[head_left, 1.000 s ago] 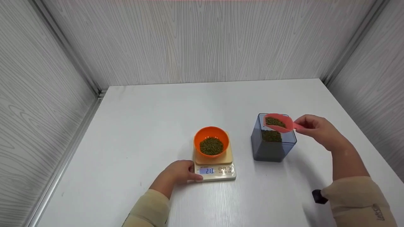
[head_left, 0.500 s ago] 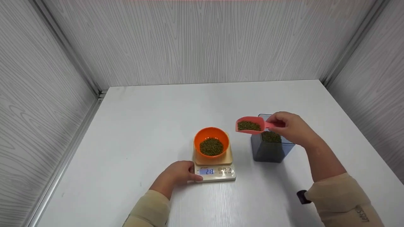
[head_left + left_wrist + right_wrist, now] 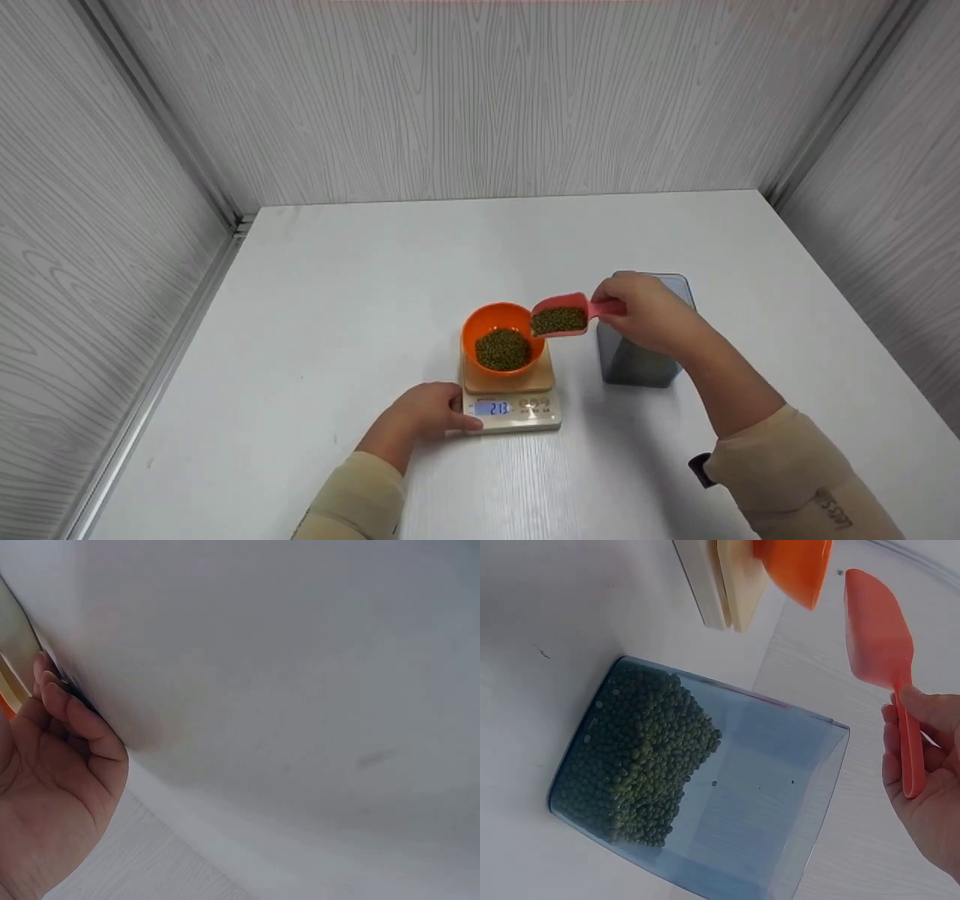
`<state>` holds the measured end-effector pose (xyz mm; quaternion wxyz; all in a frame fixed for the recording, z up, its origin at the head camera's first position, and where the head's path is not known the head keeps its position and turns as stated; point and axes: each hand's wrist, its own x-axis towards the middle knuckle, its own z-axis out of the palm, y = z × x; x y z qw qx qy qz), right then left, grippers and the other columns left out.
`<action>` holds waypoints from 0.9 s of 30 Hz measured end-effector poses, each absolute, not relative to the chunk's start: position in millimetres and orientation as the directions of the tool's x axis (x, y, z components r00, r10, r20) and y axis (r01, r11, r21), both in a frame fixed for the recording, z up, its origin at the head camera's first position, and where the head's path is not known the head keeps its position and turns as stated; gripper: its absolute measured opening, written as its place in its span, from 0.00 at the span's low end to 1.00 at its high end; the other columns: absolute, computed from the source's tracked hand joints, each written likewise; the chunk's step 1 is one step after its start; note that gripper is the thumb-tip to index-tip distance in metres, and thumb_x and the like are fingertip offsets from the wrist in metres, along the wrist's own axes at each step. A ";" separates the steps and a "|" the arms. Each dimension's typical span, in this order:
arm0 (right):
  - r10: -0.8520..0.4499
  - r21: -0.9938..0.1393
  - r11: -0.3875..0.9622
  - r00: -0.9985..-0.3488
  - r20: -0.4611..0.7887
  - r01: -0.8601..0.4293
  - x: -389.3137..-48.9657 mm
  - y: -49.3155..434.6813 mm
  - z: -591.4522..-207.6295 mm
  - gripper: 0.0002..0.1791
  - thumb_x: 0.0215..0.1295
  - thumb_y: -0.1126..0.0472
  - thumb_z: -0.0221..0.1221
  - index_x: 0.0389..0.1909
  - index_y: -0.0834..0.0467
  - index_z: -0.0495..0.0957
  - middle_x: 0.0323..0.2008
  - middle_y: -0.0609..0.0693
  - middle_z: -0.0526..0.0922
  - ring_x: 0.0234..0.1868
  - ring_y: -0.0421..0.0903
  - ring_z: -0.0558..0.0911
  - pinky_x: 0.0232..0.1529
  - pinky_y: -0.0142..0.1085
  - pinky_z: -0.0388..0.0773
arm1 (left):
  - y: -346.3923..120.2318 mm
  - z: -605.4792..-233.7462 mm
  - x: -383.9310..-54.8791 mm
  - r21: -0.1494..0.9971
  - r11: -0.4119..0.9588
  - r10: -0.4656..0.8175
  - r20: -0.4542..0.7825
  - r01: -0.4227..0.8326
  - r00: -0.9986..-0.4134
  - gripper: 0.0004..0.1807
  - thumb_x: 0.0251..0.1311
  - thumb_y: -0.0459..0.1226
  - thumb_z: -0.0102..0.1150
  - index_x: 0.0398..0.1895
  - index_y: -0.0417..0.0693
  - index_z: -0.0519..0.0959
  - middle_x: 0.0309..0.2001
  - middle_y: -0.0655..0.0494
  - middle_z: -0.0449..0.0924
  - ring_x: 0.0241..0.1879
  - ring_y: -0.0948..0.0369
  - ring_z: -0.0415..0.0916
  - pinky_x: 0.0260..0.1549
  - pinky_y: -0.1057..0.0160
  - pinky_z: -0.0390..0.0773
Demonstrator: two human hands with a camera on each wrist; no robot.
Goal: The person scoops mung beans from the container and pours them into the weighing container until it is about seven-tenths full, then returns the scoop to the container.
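Observation:
My right hand (image 3: 651, 311) pinches the handle of a red scoop (image 3: 877, 634) heaped with small green beans (image 3: 559, 320), which look like mung beans. The scoop is held roughly level, its lip overlapping the right rim of an orange bowl (image 3: 484, 316) in the head view. More beans (image 3: 502, 350) lie in the bowl, which stands on a kitchen scale (image 3: 536, 420) reading about 213. My left hand (image 3: 429, 411) holds the scale's front left corner, thumb on top; in the left wrist view the fingers (image 3: 86, 720) curl against its side.
A clear bluish square container (image 3: 636, 366) stands right of the scale, partly hidden by my right hand. The right wrist view shows a pile of beans (image 3: 656, 772) inside it. Grey wood-grain panels (image 3: 510, 97) enclose the white table (image 3: 360, 270) at the back and sides.
My right hand has carried the filled scoop left, from over the container to the bowl's right rim. The left hand and scale stay put; the reading is the same.

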<state>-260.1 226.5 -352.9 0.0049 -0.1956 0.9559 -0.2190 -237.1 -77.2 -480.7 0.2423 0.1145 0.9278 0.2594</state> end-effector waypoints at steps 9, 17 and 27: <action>-0.428 -0.369 0.815 -0.893 0.138 -0.448 -260.5 222.6 -354.3 0.08 0.54 0.71 0.60 0.35 0.59 0.79 0.31 0.50 0.78 0.34 0.47 0.75 0.37 0.41 0.75 | -77.5 -479.7 -237.1 0.541 0.836 0.347 -0.384 0.096 -0.856 0.23 0.43 0.56 0.66 0.22 0.50 0.68 0.20 0.59 0.64 0.27 0.60 0.65 0.27 0.62 0.61; -0.440 -0.369 0.812 -0.890 0.122 -0.452 -258.5 216.7 -350.0 0.08 0.54 0.70 0.60 0.35 0.58 0.80 0.31 0.49 0.77 0.34 0.46 0.75 0.37 0.39 0.75 | -77.4 -478.0 -236.5 0.531 0.841 0.349 -0.381 0.106 -0.856 0.23 0.43 0.56 0.66 0.21 0.50 0.68 0.19 0.59 0.64 0.26 0.60 0.64 0.26 0.62 0.61; -0.476 -0.332 0.807 -0.870 0.127 -0.489 -255.6 204.2 -345.7 0.07 0.54 0.69 0.62 0.34 0.58 0.80 0.31 0.49 0.77 0.34 0.46 0.75 0.37 0.38 0.76 | -77.1 -477.6 -236.5 0.524 0.845 0.346 -0.379 0.109 -0.858 0.23 0.43 0.56 0.66 0.21 0.50 0.69 0.19 0.59 0.64 0.26 0.60 0.64 0.26 0.62 0.61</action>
